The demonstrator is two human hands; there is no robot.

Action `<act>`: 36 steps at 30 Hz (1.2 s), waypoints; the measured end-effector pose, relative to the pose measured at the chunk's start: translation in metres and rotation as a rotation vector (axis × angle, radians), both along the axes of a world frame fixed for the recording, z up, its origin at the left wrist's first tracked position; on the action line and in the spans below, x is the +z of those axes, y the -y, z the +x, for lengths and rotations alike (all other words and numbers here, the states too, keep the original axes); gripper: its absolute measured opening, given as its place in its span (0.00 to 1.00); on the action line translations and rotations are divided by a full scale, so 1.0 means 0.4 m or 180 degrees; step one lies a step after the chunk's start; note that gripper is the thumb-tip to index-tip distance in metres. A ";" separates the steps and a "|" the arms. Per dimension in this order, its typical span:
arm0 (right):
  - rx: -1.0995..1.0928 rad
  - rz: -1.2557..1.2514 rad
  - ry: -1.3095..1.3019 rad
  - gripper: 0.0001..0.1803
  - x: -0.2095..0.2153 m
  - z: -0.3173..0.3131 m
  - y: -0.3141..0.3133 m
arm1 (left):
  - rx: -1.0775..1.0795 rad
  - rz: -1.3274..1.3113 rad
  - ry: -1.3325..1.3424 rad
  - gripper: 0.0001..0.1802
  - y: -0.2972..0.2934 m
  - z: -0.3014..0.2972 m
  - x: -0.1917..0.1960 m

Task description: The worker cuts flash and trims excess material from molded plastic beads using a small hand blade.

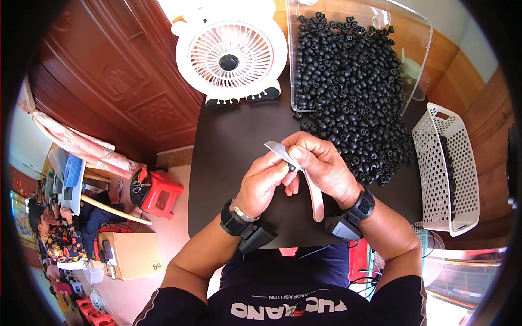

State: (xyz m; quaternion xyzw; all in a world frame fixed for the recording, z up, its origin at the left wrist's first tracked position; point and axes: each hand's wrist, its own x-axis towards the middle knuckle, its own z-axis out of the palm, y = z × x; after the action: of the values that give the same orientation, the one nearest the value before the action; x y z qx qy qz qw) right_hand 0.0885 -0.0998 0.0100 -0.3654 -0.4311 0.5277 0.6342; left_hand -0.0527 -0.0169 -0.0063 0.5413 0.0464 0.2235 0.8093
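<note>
Above the dark table, my two hands meet in front of my chest. My right hand is closed around a small knife with a pale pink handle; its metal blade slants up to the left. Pinched in the fingertips of my left hand is a small black rounded part, right by the blade. Fingers hide most of that part. A big pile of similar black parts spills toward my right hand from a clear plastic bin lying with its mouth toward me.
A white animal-shaped fan stands at the far left of the table. On the right is a white perforated basket with black parts inside. Left on the floor are a red stool and a cardboard box; another person sits beyond.
</note>
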 end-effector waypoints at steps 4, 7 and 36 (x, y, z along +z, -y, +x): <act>-0.0083 0.0080 0.0088 0.17 -0.004 -0.003 -0.004 | 0.0027 0.0001 -0.0018 0.17 -0.002 0.000 -0.003; -0.0047 0.0044 -0.0009 0.19 0.001 0.005 -0.001 | 0.0016 0.0123 -0.0076 0.17 0.001 0.002 0.008; 0.0280 0.0000 -0.0023 0.23 0.013 0.020 0.009 | -0.0053 0.0473 -0.0094 0.19 0.003 -0.005 0.016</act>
State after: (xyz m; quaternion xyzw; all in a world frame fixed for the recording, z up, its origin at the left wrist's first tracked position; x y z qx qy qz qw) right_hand 0.0964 -0.1032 0.0151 -0.3441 -0.4444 0.5564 0.6119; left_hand -0.0548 -0.0182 0.0001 0.6035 0.0371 0.2116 0.7679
